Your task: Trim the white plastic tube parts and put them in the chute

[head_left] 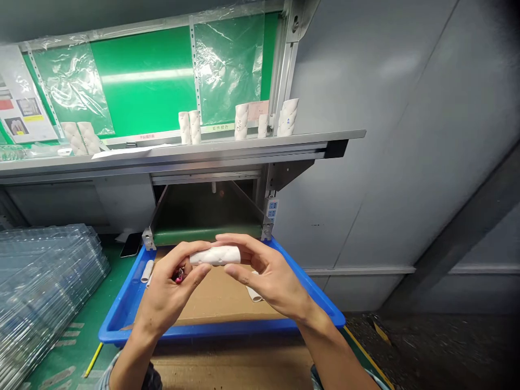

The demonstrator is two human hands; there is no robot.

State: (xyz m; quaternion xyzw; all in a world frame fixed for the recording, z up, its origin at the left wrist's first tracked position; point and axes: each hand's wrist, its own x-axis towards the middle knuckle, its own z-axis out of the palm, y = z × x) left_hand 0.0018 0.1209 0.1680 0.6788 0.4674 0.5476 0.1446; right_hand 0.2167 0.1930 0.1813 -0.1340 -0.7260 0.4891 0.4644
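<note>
No writing could be read clearly: the **small pale-green label** (217, 128) on the shelf lip beyond the grip and the **sheet of printed paper** (24, 92) up and to the left carried only small, unclear characters and pictures.

The **person's left hand** (173, 290) and **right hand** (270, 276) were both closed lightly around a **white, lumpy, cylindrical piece** (215, 255), which lay level between them. The left fingertips pinched its left end, while the right fingers arched over its right end with the thumb beneath, leaving a narrow gap between the hands.

Just below the grip sat a **bright-blue plastic tray** (203, 327) lined with a **flat brown cardboard sheet** (215, 298). On the cardboard lay a **short white tube** (147, 271) beside the left hand and **another white tube** (254, 292) under the right. A **small pink object** (177, 278), too blurred to identify, showed by the left hand.

Well above the grip, **white ridged cylinders** (241, 122) stood upright on a **grey metal shelf** (182, 154), in front of a **green board under crinkled clear film** (142, 76). To the left lay a **stack of clear ribbed plastic trays** (40, 287) and a **black phone** (130, 245).
</note>
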